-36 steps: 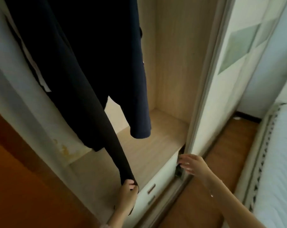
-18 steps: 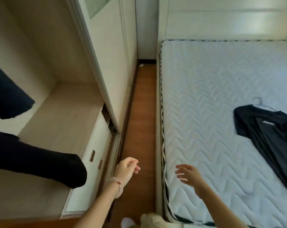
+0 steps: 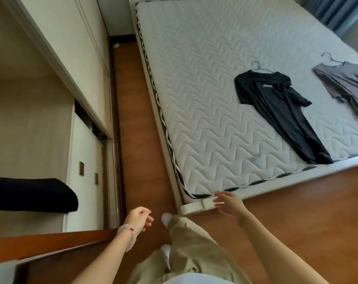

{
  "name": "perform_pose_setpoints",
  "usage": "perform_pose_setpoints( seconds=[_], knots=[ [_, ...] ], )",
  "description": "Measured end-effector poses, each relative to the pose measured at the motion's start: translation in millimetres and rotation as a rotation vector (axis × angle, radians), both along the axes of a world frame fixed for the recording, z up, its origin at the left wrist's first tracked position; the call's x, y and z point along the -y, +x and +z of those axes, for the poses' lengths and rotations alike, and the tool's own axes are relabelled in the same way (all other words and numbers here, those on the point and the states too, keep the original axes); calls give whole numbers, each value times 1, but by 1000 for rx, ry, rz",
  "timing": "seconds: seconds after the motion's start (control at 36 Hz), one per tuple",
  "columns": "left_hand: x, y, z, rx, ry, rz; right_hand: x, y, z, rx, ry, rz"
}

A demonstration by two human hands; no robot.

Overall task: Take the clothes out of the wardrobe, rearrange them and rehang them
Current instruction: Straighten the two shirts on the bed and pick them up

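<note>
Left hand (image 3: 138, 219) and right hand (image 3: 228, 203) both loose, empty; I'd lift the 2 o'clock black tee (image 3: 276, 103) by its hanger (image 3: 262, 69) (fewer wrinkles).

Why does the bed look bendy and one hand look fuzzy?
Head view: the wide lens bends the bed edges into curves; the right hand shows motion blur at its fingertips; the black shirt looks sharper.

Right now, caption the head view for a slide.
Left hand and right hand empty; black T-shirt, grey T-shirt lie on mattress.
</note>
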State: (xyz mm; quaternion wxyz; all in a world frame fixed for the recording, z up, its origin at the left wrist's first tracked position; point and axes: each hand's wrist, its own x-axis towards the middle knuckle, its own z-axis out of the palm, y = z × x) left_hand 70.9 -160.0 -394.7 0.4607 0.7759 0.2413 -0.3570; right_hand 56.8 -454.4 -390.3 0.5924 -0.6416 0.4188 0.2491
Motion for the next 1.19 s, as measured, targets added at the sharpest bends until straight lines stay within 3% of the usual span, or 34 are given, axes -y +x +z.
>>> perform_pose_setpoints(
  seconds=[0.25,0.42,0.56,0.81,0.97,1.19],
  knots=[
    [-88,-119,-33,-306,193,33,-18,-102,21,49,-71,-131],
    [-67,-134,-41,-345,279,-67,-7,-191,4,-8,-45,-316],
    [21,-107,-34,-235,164,-187,18,-271,-19,-144,-29,-431],
    [262,-76,-5,-69,-69,-396,120,-391,-53,-286,-34,-599],
    [369,-95,1,-140,-87,-574,205,-403,-38,-321,-74,-610],
    [427,-82,-25,-197,-29,-513,301,-358,-32,-275,-53,-660]
  ],
)
